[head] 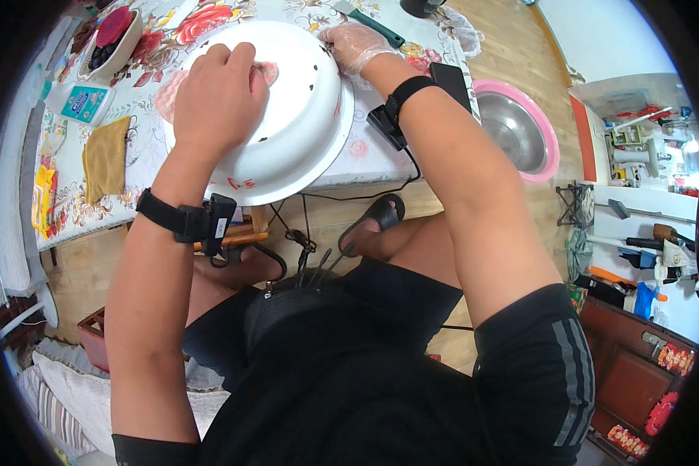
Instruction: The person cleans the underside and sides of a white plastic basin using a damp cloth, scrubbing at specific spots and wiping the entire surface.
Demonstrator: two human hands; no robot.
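A white enamel basin (291,134) with dark chips and red marks lies upside down on the table near its front edge. My left hand (224,96), bare, is closed on a pink-and-white cloth (170,98) pressed against the basin's upturned bottom. On the basin's far right side, my right hand (355,49) wears a clear plastic glove and holds the rim; its fingertips are partly hidden. Just beyond it lies a scraper with a dark green handle (378,29).
On the floral tablecloth, left, are a folded brown cloth (106,158), a white bottle (81,103), a yellow packet (44,201) and a basket of fruit (116,55). A black phone-like object (451,87) lies right. A pink-rimmed steel basin (515,131) stands beyond the table's right edge.
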